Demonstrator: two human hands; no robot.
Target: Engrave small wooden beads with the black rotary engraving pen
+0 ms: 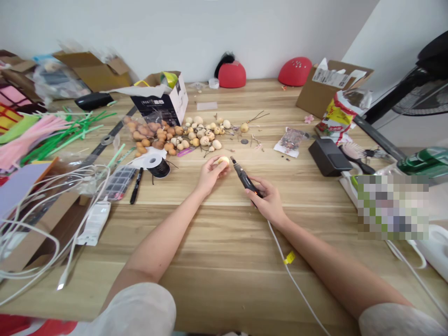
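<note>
A long wooden table (pixel 224 242) fills the view, with a white wall behind it. An open brown carton (pixel 332 88) stands at the far right, and a printed black-and-white box (pixel 159 105) stands left of centre. Two red domes (pixel 295 71) sit near the wall. Green and pink stems (pixel 52 135) lie bunched at the left edge, with coiled white cables (pixel 35 233) nearer the person. A heap of small dried gourds (pixel 175 135) spreads across the middle of the table, the tan ones to the left and the paler, speckled ones to the right. In front of the heap lie a spool of black cord (pixel 159 167) and a black marker (pixel 136 185), the marker just beside a clear compartment case (pixel 121 183).

Both forearms reach forward over the tabletop. The left hand (pixel 211 173) curls around a small pale gourd (pixel 224 161), holding it up in its closed fingers. The right hand (pixel 266 198) grips a black rotary tool (pixel 244 176) like a pen, fingers wrapped around the barrel. The tool's tip is just beside the gourd, though any contact cannot be told. A white cord (pixel 290 275) with a yellow tag (pixel 289 257) trails toward the near table edge.
</note>
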